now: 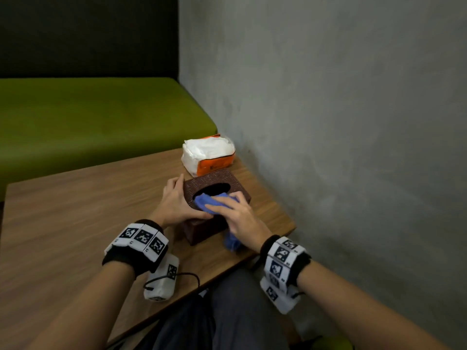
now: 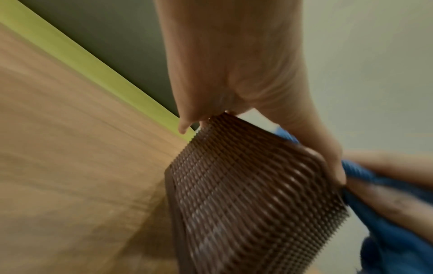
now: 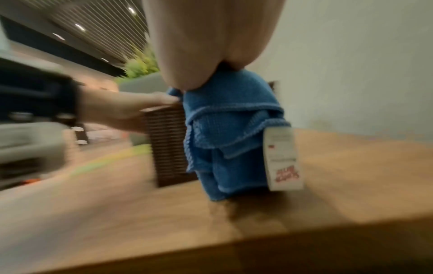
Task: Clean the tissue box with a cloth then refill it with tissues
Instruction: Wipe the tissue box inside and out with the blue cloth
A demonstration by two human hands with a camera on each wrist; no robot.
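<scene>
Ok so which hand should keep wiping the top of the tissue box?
The right hand. It already presses the blue cloth onto the top of the tissue box, while the left hand grips the box's left side, steadying it on the table.

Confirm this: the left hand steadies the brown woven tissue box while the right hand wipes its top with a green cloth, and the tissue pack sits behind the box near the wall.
One thing is wrong: the cloth is blue, not green, as the head and right wrist views show. The rest stands: the left hand steadies the tissue box, the right hand wipes its top, and the tissue pack sits behind it near the wall.
</scene>
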